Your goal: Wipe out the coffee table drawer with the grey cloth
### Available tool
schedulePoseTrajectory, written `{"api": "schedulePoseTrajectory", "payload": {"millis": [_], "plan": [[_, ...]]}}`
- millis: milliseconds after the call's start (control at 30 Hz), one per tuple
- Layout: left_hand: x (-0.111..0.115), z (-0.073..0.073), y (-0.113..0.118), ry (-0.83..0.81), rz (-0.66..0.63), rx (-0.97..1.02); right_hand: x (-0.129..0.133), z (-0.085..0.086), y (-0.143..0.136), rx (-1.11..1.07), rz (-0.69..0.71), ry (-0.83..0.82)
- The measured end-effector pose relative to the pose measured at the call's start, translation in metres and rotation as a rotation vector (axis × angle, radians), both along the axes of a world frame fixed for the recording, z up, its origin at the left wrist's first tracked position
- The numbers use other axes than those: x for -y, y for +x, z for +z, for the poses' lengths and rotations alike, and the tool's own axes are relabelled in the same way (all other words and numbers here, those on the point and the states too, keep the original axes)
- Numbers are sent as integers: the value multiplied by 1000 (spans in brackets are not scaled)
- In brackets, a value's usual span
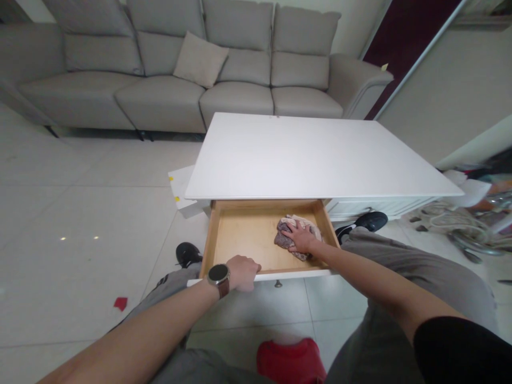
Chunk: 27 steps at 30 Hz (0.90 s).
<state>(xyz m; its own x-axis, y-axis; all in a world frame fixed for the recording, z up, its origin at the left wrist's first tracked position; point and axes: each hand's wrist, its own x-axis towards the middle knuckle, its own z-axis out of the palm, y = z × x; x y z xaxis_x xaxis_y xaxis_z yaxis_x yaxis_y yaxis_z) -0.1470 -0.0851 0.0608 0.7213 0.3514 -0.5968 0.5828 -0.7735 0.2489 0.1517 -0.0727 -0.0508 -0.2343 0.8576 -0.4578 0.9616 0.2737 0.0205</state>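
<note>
Right grip (301,238) splayed over the cloth (282,241) beneath it, left grip (243,271) curled around the drawer front (296,275)

A long grey sofa (236,98) has a beige cushion (200,58) leaning on its backrest, left of the right-hand pair of seats' far end. Beyond the sofa's right arm rises a dark maroon panel (408,40). Pale floor tiles (80,224) spread in front of the sofa; on them, near its middle, sits a partly hidden white box (184,177) with yellow marks. Well forward of the sofa's left part lies a red scrap (120,303). A rounded red object (291,360) is farthest from the sofa, and a blurred heap of clutter (476,218) lies forward and right of it.
</note>
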Motion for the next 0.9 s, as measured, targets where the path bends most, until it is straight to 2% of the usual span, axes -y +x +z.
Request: {"api": "schedulePoseTrajectory", "payload": {"millis": [233, 533, 700, 900], "plan": [[0, -2, 0, 0, 7, 15, -17, -9, 6, -86, 82, -51], [0, 0, 0, -4, 9, 26, -37, -10, -8, -125, 188, -51], [-1, 3, -1, -16, 21, 19, -53, -12, -29, -138, 227, -39], [0, -9, -3, 7, 14, 58, -75, -11, -79, -165, 296, -22]]}}
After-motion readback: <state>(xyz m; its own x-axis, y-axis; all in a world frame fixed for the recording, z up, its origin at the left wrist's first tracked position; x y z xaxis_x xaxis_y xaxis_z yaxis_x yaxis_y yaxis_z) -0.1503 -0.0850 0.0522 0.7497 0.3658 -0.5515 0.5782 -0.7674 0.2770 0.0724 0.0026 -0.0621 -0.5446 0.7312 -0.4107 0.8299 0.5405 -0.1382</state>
